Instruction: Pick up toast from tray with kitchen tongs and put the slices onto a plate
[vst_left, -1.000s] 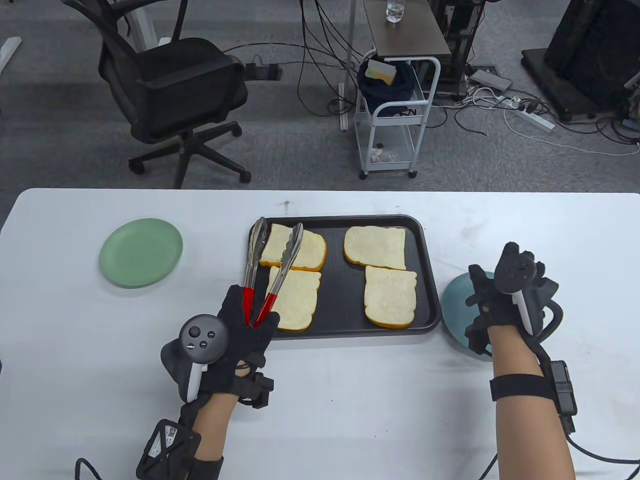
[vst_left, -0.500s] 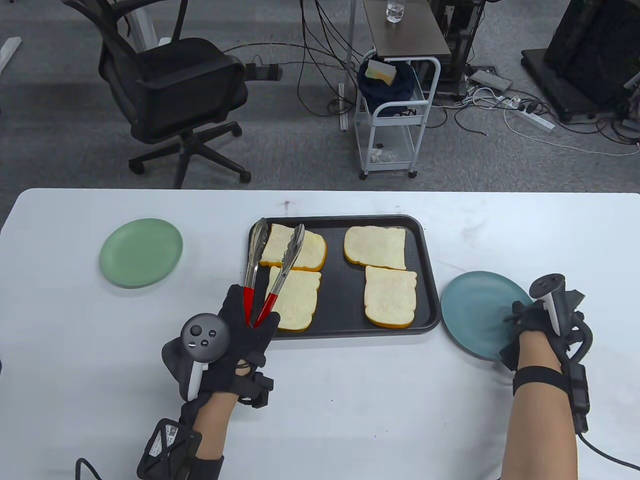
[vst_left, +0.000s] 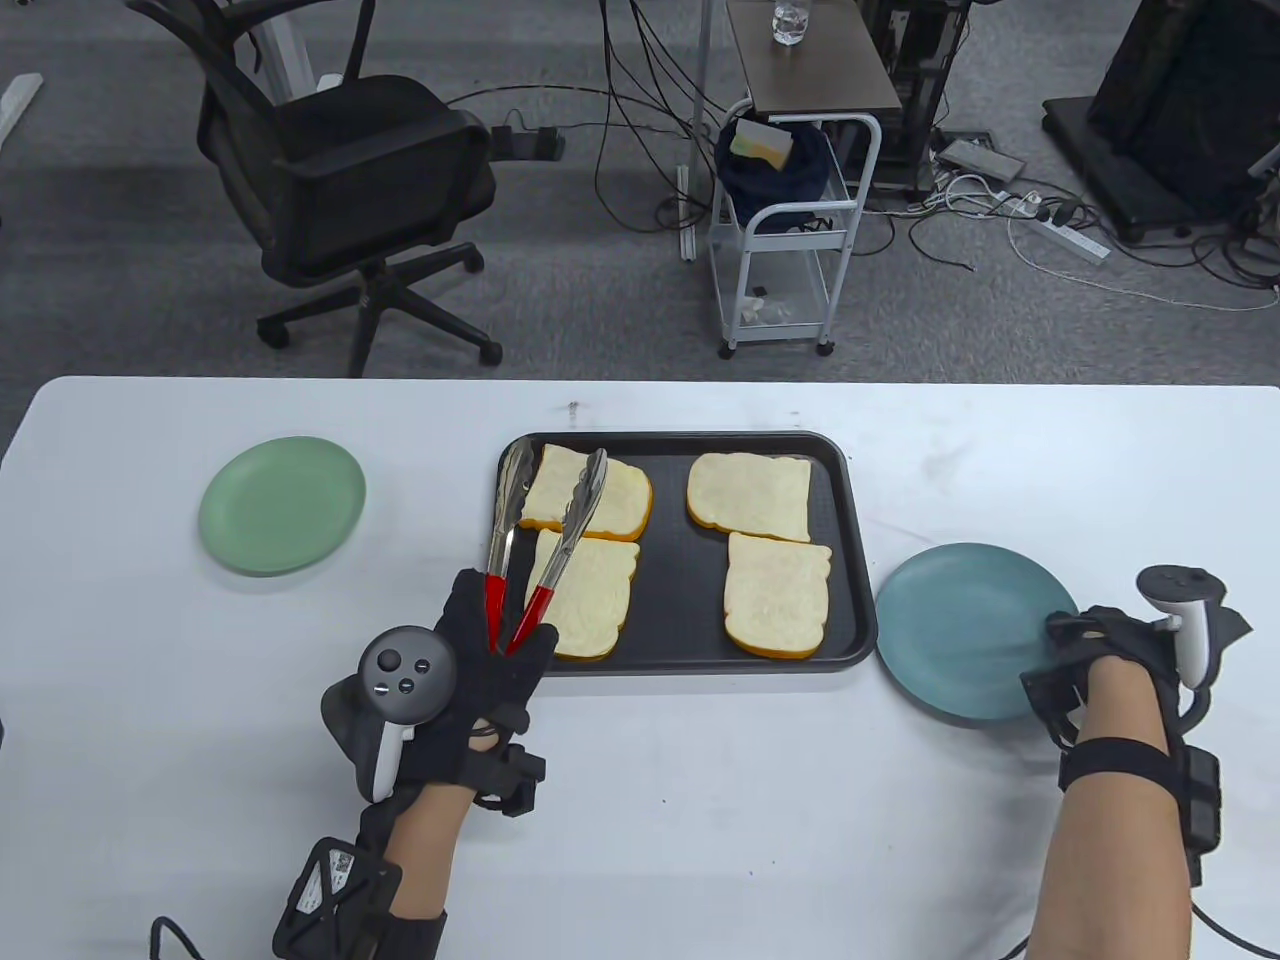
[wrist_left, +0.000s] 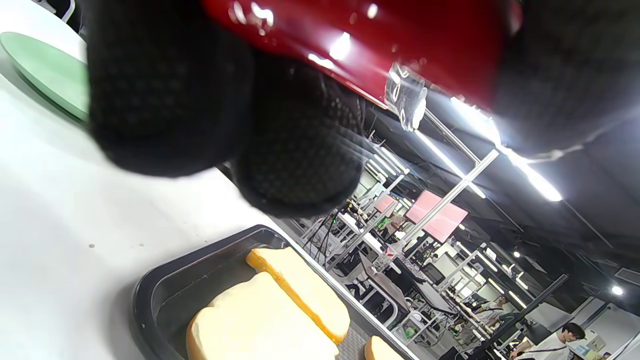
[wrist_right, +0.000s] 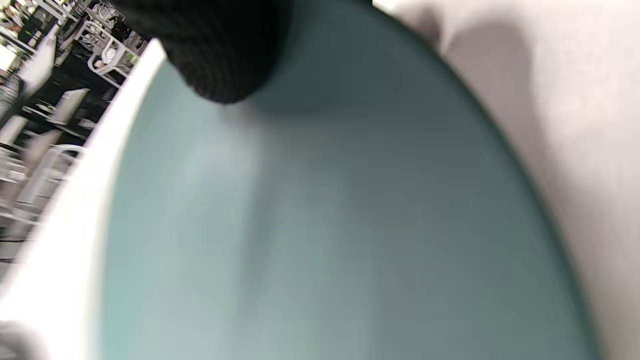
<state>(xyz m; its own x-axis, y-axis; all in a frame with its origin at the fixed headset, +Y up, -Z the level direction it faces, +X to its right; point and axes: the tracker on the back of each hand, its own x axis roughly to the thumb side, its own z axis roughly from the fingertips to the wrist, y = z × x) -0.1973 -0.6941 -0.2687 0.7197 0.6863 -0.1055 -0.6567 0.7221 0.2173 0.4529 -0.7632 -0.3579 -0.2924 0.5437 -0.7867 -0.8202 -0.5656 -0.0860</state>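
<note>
Several toast slices lie on the black tray: two on the left and two on the right. My left hand grips the red handles of the metal tongs, whose tips stand apart over the left slices. In the left wrist view the red handle sits under my fingers, with toast below. My right hand holds the right rim of the blue plate, which touches the tray's right edge. The right wrist view is filled by that plate.
A green plate sits on the white table's left side. Beyond the far edge stand an office chair and a small white cart, with cables on the floor.
My right hand has swung from the blue plate's left side round to its right rim and low to the table. The plate and tray slid slightly left. Left hand and tongs stayed put.
</note>
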